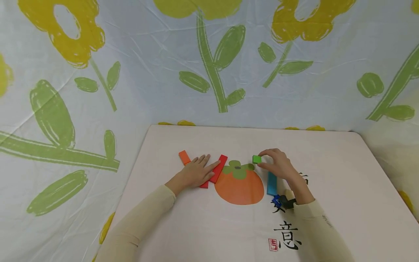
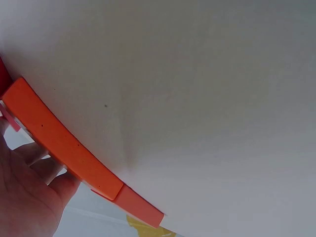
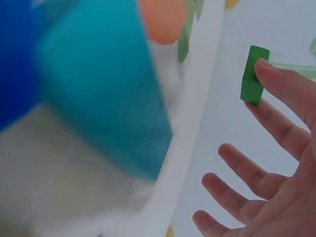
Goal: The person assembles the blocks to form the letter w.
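Observation:
My left hand (image 1: 194, 174) lies with extended fingers over flat blocks on the table, its fingers touching a red block (image 1: 218, 170). Under and beyond that hand, an orange block (image 1: 184, 157) pokes out; the left wrist view shows a longer orange block (image 2: 64, 140) alongside the fingers. Between thumb and index finger, my right hand (image 1: 279, 165) pinches a small green block (image 1: 256, 159), held at the top right of a printed persimmon. Its other fingers spread free in the right wrist view. A teal block (image 1: 271, 183) stands just below that hand.
Near the right forearm sit a small blue piece (image 1: 277, 201), dark pieces (image 1: 286, 202) and a beige block (image 1: 289, 194). The pale tabletop (image 1: 196, 233) carries a printed persimmon (image 1: 240, 189) and black characters. Flower-patterned cloth (image 1: 147, 72) rises behind the table and at its sides.

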`<state>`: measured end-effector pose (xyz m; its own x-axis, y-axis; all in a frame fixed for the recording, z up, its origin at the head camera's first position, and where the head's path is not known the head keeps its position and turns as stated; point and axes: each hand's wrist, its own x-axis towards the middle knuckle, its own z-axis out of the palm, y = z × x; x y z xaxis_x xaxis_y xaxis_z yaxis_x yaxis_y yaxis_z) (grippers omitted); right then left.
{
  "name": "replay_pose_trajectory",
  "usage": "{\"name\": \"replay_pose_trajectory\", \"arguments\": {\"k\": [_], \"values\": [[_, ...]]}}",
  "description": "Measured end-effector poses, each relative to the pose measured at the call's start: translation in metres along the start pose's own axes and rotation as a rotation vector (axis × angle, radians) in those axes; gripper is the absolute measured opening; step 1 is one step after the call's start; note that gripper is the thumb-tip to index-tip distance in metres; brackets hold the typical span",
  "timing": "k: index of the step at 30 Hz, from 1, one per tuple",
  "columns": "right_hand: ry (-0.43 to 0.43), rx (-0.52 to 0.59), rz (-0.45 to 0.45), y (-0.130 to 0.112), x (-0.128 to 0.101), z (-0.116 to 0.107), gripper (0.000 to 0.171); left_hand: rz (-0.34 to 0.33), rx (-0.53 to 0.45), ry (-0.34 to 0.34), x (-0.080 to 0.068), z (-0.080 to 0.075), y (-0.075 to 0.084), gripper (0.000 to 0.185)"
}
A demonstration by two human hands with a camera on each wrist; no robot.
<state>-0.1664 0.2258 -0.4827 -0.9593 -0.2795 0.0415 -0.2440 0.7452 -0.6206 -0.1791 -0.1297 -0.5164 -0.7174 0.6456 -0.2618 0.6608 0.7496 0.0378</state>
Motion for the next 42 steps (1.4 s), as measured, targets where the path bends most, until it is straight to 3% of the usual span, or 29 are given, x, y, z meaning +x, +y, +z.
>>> {"name": "replay_pose_trajectory", "arguments": {"k": [11,21,42], "values": [[-0.013,0.000,-0.025,-0.019,0.044,0.019,0.034,0.009,-0.012,0.009,-0.002,-0.003,0.002,0.059],[-0.099,-0.039,0.069,-0.034,0.076,0.046,0.035,0.004,0.012,0.003,-0.002,-0.001,0.001,0.060],[-0.152,-0.120,0.126,-0.044,0.081,0.059,0.034,0.000,0.009,0.003,-0.001,-0.002,0.001,0.060]]}}
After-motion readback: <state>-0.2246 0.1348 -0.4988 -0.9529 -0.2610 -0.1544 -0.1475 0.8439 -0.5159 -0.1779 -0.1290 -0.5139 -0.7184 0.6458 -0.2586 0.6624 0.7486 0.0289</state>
